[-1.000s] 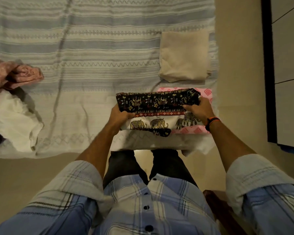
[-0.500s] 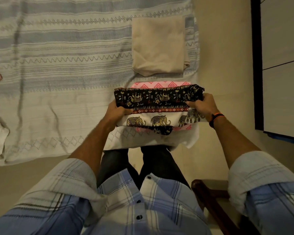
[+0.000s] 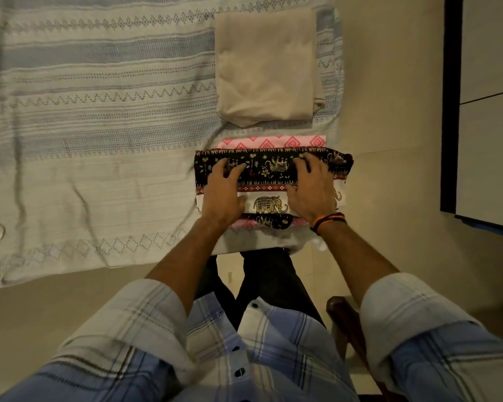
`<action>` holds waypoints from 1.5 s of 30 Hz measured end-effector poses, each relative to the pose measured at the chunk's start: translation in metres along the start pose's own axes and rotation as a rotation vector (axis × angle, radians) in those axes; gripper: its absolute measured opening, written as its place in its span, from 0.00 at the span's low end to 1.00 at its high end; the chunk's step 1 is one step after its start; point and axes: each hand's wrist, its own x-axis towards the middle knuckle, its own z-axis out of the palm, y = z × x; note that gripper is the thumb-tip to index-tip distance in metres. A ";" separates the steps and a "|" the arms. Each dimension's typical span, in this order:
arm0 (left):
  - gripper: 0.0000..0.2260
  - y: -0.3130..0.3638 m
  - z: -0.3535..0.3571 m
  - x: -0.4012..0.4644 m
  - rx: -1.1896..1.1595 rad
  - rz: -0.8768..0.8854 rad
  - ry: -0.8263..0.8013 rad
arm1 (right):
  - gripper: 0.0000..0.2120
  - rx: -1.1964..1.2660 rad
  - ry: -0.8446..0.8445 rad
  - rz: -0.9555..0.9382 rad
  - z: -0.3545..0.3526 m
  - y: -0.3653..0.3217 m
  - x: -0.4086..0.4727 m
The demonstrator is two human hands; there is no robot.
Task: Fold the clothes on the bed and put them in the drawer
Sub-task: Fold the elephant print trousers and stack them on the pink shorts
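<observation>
At the near right corner of the bed (image 3: 99,175), in the head view, a folded elephant-print garment (image 3: 269,181) lies flat on top of a folded pink garment (image 3: 273,141), whose far edge shows just beyond it and whose near edge shows just below it. Both hands rest palm down on the elephant-print garment. The left hand (image 3: 225,192) lies on its left half with fingers straight and spread, pressing the cloth and gripping nothing. The right hand (image 3: 310,190) lies on its right half in the same way, fingers extended over the dark patterned band, pressing and holding nothing. An orange and black band (image 3: 328,221) circles the right wrist. A folded beige cloth (image 3: 266,65) lies farther back on the bed, near the stack but apart from it. The bed carries a striped cover with zigzag and diamond rows. A white cabinet (image 3: 488,111) with a dark edge stands to the right, well apart from the bed. A dark wooden chair (image 3: 346,326) shows at lower right.
</observation>
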 end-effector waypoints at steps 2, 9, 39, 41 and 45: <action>0.36 0.006 0.011 0.004 0.046 0.002 -0.069 | 0.34 -0.036 -0.071 -0.025 0.009 -0.001 -0.003; 0.40 0.007 0.028 0.015 0.055 -0.062 -0.159 | 0.38 0.074 -0.168 -0.048 0.029 0.016 0.005; 0.36 -0.062 -0.089 -0.143 -0.293 -0.144 0.166 | 0.27 0.252 -0.020 -0.340 -0.050 -0.113 -0.102; 0.36 -0.075 -0.094 -0.155 -0.321 -0.162 0.181 | 0.27 0.255 -0.021 -0.353 -0.049 -0.129 -0.111; 0.36 -0.129 -0.109 -0.208 -0.375 -0.195 0.259 | 0.28 0.280 -0.029 -0.414 -0.034 -0.181 -0.152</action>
